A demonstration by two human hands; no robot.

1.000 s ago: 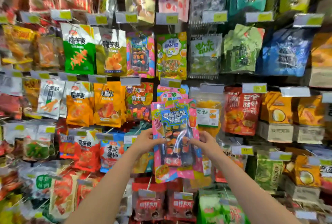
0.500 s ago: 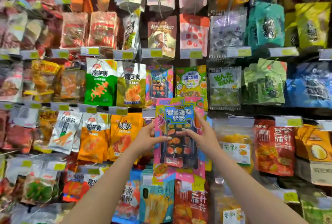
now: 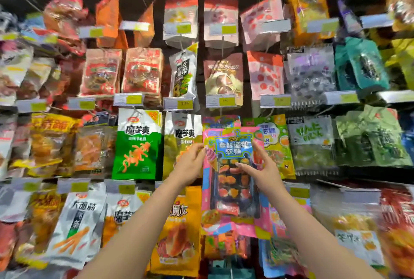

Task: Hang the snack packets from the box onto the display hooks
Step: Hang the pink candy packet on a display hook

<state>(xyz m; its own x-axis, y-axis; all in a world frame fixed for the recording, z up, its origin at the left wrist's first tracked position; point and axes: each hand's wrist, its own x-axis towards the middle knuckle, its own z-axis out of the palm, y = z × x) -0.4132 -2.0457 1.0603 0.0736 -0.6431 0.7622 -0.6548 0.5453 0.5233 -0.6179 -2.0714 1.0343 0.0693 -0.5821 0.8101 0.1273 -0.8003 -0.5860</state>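
wall of hanging snack bags [image 3: 139, 144] fills the far side | pink candy packet [image 3: 233, 180] held up in the middle, over a matching packet [image 3: 220, 121] | left hand [image 3: 190, 164] grips its left edge | right hand [image 3: 261, 169] grips its right edge

Lighting: bright, even, from above and in front; colours saturated. Shadows: dark gaps between the hanging rows, black band along the top edge. Glare: soft sheen on the foil packs at right [image 3: 367, 70]. Blur: motion smear strongest at the left edge and corners; price tags [image 3: 220, 100] unreadable. Sharpest: centre, pink packet [image 3: 233, 144]. Distortion: wide-angle bowing, rows curve toward the edges.
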